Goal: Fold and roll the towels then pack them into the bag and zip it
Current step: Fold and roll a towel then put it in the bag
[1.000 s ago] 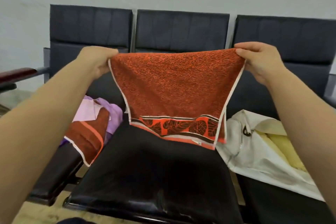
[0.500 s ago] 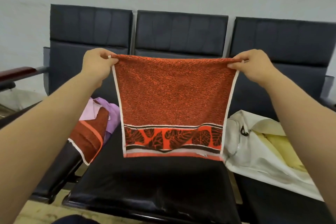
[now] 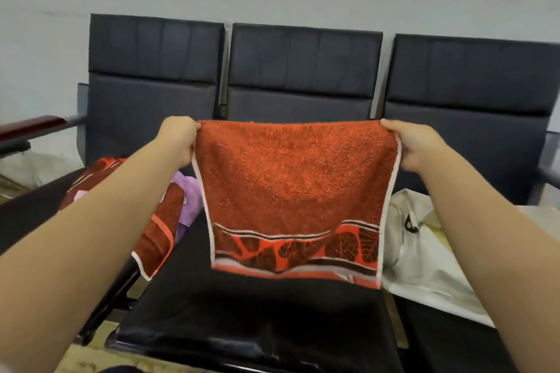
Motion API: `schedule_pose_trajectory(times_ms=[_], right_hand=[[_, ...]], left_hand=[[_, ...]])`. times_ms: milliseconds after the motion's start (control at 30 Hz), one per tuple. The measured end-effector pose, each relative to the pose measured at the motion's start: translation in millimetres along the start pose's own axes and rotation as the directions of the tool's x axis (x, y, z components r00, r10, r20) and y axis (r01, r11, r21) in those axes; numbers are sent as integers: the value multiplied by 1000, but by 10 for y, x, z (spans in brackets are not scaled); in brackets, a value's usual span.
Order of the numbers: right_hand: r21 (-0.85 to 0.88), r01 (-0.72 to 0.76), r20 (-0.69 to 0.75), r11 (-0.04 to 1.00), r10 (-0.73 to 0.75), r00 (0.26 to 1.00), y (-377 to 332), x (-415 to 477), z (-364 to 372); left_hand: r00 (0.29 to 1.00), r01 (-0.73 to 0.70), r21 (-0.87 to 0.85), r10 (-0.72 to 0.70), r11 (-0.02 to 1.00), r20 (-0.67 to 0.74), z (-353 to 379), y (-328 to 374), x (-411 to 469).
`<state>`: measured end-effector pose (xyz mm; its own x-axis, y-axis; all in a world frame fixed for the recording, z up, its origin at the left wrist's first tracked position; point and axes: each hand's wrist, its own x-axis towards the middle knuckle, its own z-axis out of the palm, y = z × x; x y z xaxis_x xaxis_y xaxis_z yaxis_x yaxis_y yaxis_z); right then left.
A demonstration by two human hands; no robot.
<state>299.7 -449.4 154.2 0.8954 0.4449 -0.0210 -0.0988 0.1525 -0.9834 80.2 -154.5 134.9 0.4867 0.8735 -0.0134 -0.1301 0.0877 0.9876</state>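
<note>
An orange-red towel (image 3: 295, 185) with a dark leaf-pattern border hangs folded in the air over the middle seat. My left hand (image 3: 178, 141) pinches its top left corner and my right hand (image 3: 416, 144) pinches its top right corner, stretching the top edge level. A white bag (image 3: 424, 257) with a zip lies open on the right seat, something pale yellow inside it. More towels (image 3: 160, 227), dark red and lilac, are piled on the left seat, partly hidden by my left forearm.
A row of three dark padded seats (image 3: 257, 327) stands against a pale wall. A wooden armrest (image 3: 30, 127) juts out at the far left. The floor shows below the seat fronts.
The towel has dropped lower and now hangs flatter and square, with its bottom border swung toward me. Both hands moved down with it.
</note>
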Motion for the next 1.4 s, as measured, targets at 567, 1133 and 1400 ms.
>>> schedule_pose_trajectory(times_ms=[567, 1133, 1400], right_hand=[[-170, 603, 333, 780, -530, 780, 155, -394, 1051], [-440, 626, 224, 644, -596, 771, -69, -249, 581], [-360, 500, 421, 788, -341, 841, -179, -350, 357]], left_hand=[[724, -493, 119, 330, 862, 606, 858, 109, -864], [449, -893, 291, 655, 343, 608, 365, -106, -370], [526, -822, 220, 553, 525, 646, 439, 171, -424]])
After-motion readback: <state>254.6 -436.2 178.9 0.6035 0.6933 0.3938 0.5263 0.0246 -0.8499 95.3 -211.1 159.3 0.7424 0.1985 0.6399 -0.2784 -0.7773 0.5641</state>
